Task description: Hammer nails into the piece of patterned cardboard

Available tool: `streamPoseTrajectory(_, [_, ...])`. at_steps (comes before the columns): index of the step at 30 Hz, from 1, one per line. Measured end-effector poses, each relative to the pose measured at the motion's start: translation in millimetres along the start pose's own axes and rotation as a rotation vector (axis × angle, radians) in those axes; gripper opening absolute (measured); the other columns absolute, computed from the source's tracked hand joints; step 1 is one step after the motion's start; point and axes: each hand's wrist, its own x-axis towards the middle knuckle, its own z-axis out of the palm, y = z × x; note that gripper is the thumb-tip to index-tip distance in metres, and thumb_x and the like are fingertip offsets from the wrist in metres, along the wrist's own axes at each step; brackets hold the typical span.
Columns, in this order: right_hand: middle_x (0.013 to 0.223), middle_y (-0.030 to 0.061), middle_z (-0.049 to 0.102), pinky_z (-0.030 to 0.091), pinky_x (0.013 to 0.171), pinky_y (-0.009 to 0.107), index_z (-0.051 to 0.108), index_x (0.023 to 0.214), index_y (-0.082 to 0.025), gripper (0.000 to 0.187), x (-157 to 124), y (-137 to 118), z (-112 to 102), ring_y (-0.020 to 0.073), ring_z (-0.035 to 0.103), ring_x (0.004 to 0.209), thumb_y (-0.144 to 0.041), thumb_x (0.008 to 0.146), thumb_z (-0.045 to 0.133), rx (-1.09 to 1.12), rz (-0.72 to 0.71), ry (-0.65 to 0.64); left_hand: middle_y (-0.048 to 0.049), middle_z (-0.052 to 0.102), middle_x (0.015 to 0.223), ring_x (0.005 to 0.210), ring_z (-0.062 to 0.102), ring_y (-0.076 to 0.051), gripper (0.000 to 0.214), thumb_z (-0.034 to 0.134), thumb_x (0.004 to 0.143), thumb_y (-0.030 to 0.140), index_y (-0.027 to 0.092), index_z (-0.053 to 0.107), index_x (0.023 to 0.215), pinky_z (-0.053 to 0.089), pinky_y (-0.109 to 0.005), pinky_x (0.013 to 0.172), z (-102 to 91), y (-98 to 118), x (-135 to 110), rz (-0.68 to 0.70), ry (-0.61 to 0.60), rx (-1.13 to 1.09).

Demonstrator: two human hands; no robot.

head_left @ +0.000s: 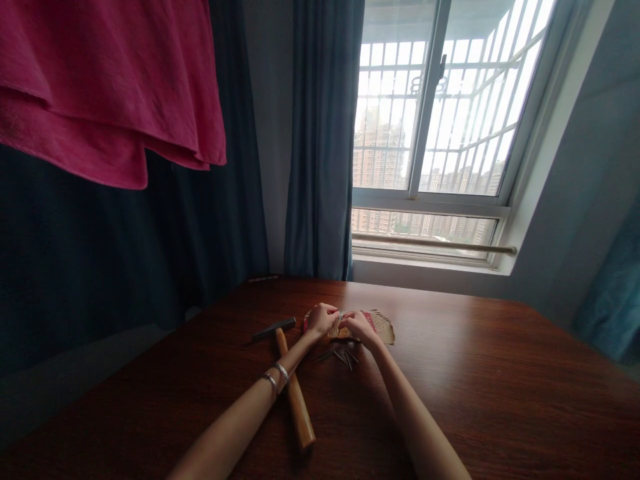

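Observation:
My left hand [323, 319] and my right hand [358, 324] are close together above a flat tan piece with red patches and rows of dark spots [384, 328]. Both sets of fingers are closed in a pinch near the middle of this piece; whatever they hold is too small to make out. The piece has a jagged upper right edge, and my hands cover much of it. Several thin metal nails [345, 358] lie loose on the near side of it. Under my left forearm lies a hammer [300, 415], its wooden handle towards me and its dark head to the far left.
The brown wooden table [480, 400] stretches out on both sides. A pink towel [115, 87] hangs at the upper left before a dark blue curtain [220, 220]. Behind the table is a barred window [430, 133] with a rail [435, 243] across its lower part.

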Motion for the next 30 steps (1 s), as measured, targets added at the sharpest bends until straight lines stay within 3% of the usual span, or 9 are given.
streamPoseTrajectory(4, [0.047, -0.0048, 0.038, 0.026, 0.046, 0.020, 0.052, 0.049, -0.016, 0.019, -0.5, -1.8, -2.3, 0.0082, 0.032, 0.048, -0.031, 0.061, 0.048, -0.010, 0.013, -0.017, -0.0028, 0.066, 0.066, 0.063, 0.055, -0.012, 0.022, 0.052, 0.072, 0.028, 0.014, 0.067, 0.063, 0.031, -0.021, 0.054, -1.1, 1.8, 0.9, 0.039, 0.026, -0.050])
streamPoseTrajectory(8, [0.047, -0.0049, 0.039, 0.026, 0.046, 0.020, 0.053, 0.049, -0.017, 0.018, -2.6, -3.1, -5.4, 0.0086, 0.034, 0.049, -0.031, 0.060, 0.049, -0.030, 0.029, -0.029, -0.0047, 0.065, 0.063, 0.065, 0.057, -0.015, 0.025, 0.052, 0.071, 0.030, 0.011, 0.066, 0.062, 0.037, -0.022, 0.056, -18.0, 8.6, 9.1, 0.035, 0.000, -0.222])
streamPoseTrajectory(15, [0.050, -0.0041, 0.045, 0.028, 0.044, 0.020, 0.056, 0.055, -0.016, 0.017, -8.0, -10.6, -9.0, 0.0085, 0.039, 0.049, -0.032, 0.062, 0.053, -0.079, 0.055, -0.047, -0.0045, 0.063, 0.055, 0.055, 0.060, -0.017, 0.017, 0.064, 0.057, 0.027, 0.011, 0.066, 0.061, 0.043, -0.023, 0.048, -60.1, -3.1, 21.1, -0.095, -0.528, -0.261])
streamPoseTrajectory(20, [0.059, 0.0007, 0.058, 0.036, 0.046, 0.019, 0.060, 0.066, -0.015, 0.016, -11.1, -32.4, -16.7, 0.0101, 0.050, 0.053, -0.030, 0.066, 0.053, -0.136, 0.090, -0.103, -0.0047, 0.062, 0.052, 0.052, 0.059, -0.017, 0.008, 0.066, 0.050, 0.019, 0.012, 0.065, 0.053, 0.046, -0.025, 0.048, -62.1, -21.4, 18.1, -0.177, -1.004, -0.067])
streamPoseTrajectory(23, [0.058, 0.0029, 0.062, 0.041, 0.044, 0.020, 0.061, 0.061, -0.014, 0.010, -15.9, -44.2, -23.3, 0.0117, 0.055, 0.050, -0.024, 0.062, 0.056, -0.203, 0.151, -0.247, -0.0060, 0.063, 0.053, 0.052, 0.059, -0.017, 0.005, 0.067, 0.049, 0.016, 0.012, 0.064, 0.049, 0.046, -0.025, 0.047, -56.1, -22.6, 17.0, -0.212, -1.133, 0.034])
streamPoseTrajectory(26, [0.044, 0.0029, 0.058, 0.044, 0.040, 0.024, 0.057, 0.047, -0.014, 0.007, -21.6, -46.5, -27.2, 0.0148, 0.056, 0.043, -0.014, 0.054, 0.060, -0.313, 0.259, -0.394, -0.0076, 0.063, 0.054, 0.052, 0.059, -0.019, 0.005, 0.068, 0.048, 0.015, 0.012, 0.063, 0.047, 0.046, -0.026, 0.045, -51.2, -20.6, 15.8, -0.263, -1.239, 0.125])
streamPoseTrajectory(30, [0.037, 0.0032, 0.055, 0.048, 0.039, 0.028, 0.051, 0.042, -0.014, 0.015, -24.3, -38.6, -21.9, 0.0190, 0.058, 0.043, -0.006, 0.049, 0.062, -0.400, 0.382, -0.529, -0.0097, 0.062, 0.052, 0.049, 0.057, -0.019, 0.010, 0.069, 0.049, 0.017, 0.012, 0.062, 0.045, 0.044, -0.027, 0.042, -49.3, -18.4, 11.7, -0.343, -1.272, 0.225])
